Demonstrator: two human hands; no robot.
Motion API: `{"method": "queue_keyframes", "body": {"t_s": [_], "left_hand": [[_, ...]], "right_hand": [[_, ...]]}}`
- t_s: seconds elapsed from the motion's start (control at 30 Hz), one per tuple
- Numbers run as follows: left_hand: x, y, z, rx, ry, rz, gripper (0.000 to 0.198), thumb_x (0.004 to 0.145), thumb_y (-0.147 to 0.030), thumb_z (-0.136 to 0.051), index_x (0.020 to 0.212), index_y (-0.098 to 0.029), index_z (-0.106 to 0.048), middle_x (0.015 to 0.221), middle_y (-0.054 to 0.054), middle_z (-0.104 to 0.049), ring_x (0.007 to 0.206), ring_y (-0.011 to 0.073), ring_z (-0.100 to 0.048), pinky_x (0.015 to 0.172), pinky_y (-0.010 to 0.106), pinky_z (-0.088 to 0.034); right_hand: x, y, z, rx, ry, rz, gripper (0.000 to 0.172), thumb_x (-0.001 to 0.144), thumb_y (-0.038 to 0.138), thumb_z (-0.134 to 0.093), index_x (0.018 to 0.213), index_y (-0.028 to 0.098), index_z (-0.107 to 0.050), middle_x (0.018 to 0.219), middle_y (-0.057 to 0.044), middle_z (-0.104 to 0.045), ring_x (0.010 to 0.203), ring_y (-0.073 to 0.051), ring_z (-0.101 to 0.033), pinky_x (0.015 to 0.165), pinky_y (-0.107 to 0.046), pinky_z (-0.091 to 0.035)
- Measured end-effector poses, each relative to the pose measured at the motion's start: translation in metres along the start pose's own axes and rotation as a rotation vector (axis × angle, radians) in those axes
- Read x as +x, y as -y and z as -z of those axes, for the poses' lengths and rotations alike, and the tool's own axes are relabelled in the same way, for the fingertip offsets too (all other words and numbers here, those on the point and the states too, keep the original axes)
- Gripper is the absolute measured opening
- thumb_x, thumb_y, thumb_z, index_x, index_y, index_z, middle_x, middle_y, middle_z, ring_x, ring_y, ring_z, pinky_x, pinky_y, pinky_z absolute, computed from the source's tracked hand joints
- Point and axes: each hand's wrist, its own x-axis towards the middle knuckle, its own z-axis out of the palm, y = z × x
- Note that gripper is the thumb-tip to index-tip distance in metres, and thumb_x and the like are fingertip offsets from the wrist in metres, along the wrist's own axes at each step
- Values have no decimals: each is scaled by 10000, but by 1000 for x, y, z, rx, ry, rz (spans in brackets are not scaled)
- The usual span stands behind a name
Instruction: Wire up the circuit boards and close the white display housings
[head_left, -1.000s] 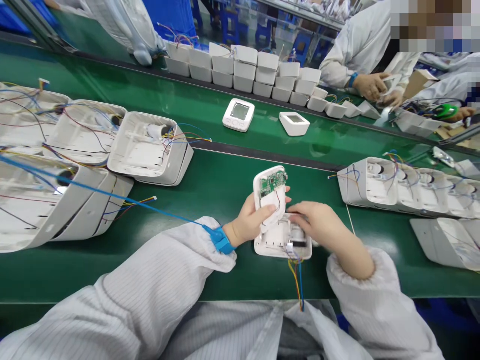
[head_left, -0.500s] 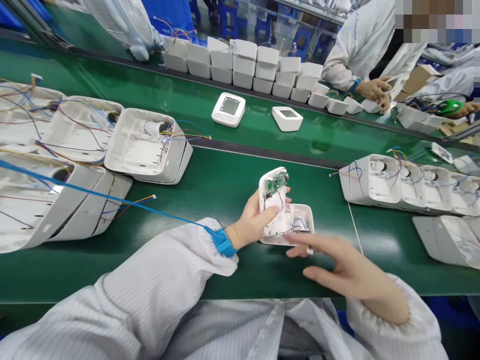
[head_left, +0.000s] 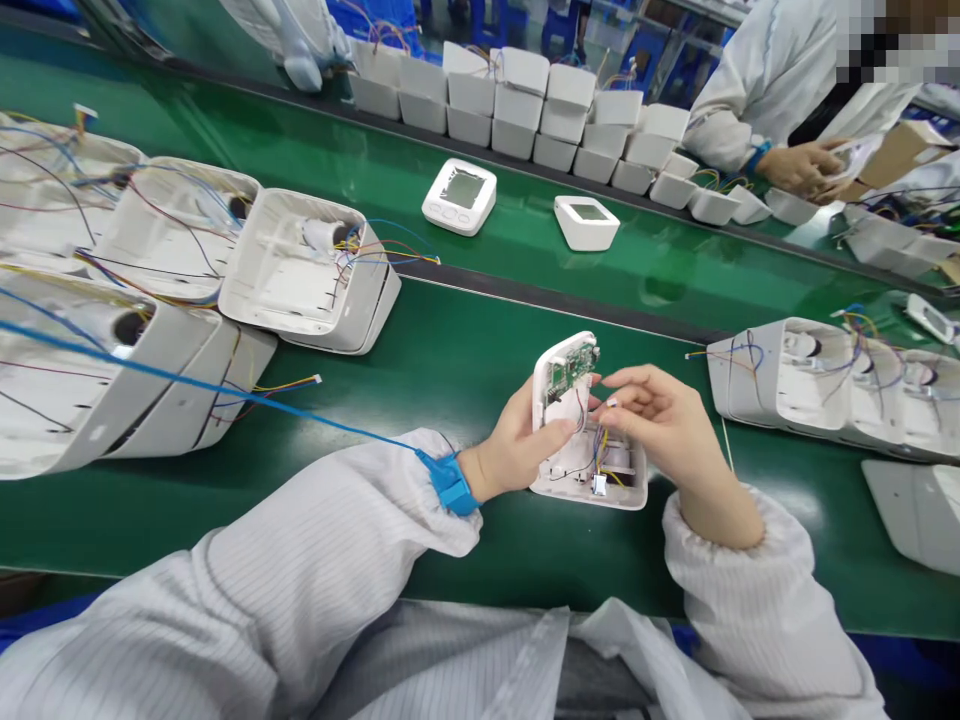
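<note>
My left hand point(head_left: 523, 445) grips a white housing half point(head_left: 561, 395) that carries a small green circuit board point(head_left: 570, 371) and holds it upright. It stands over the other open housing half point(head_left: 600, 478), which lies flat on the green bench. My right hand point(head_left: 660, 420) is at the board's right edge, its thumb and fingertips pinched on thin coloured wires point(head_left: 600, 440) that run down into the lower shell. A blue wrist strap point(head_left: 450, 482) with a blue cord is on my left wrist.
Open white shells with loose wires are stacked at the left point(head_left: 307, 275) and lined up at the right point(head_left: 787, 375). Two finished white units point(head_left: 460, 196) point(head_left: 586, 221) lie on the belt beyond. Stacked white boxes point(head_left: 525, 110) stand at the back. Another person's hands point(head_left: 806, 165) work at the far right.
My right hand was spread open low over the bench; it has come up to the circuit board and pinched the wires. My left hand still holds the housing half upright.
</note>
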Motion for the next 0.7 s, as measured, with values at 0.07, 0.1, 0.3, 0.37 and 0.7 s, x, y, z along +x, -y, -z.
{"method": "queue_keyframes", "body": {"t_s": [0.07,0.1,0.3,0.37,0.7], "left_hand": [[-1,-1,-1,-16,5,6,600,782,-392,-750,1314,-178,-574,1339,152,-626,1203,354,-609,1054,499,-457],[-2,-2,-1,-23,7,3,595,777,-385,-755,1308,-181,-580,1355,151,-615,1221,357,-597,1064,501,-449],[-2,-2,-1,-12,27,13,579,783,-386,-749,1298,-173,-590,1352,153,-620,1263,362,-569,1109,507,-409],[-2,-2,-1,8,21,27,585,794,-389,-741,1312,-173,-577,1352,158,-618,1220,356,-599,1080,507,-436],[-1,-5,-2,57,-1,79,571,771,-407,-755,1259,-157,-597,1183,136,-704,1094,333,-654,935,434,-513]], "right_hand": [[-2,-4,-5,49,-62,-25,346,703,451,-837,877,217,-650,714,4,-712,655,-182,-714,623,-309,-609],[-3,-4,-6,3,-87,-6,314,713,435,-831,829,214,-640,710,1,-714,647,-178,-712,617,-302,-608],[-4,-1,-11,-513,-303,316,63,863,237,-668,808,230,-698,779,-15,-744,670,-156,-687,638,-293,-580],[-6,-1,-13,-602,-363,388,96,872,199,-647,794,229,-695,779,-15,-747,685,-158,-690,644,-292,-570],[-9,-2,-16,-764,-451,408,159,899,244,-649,747,235,-695,752,-4,-745,686,-156,-692,617,-286,-525]]}}
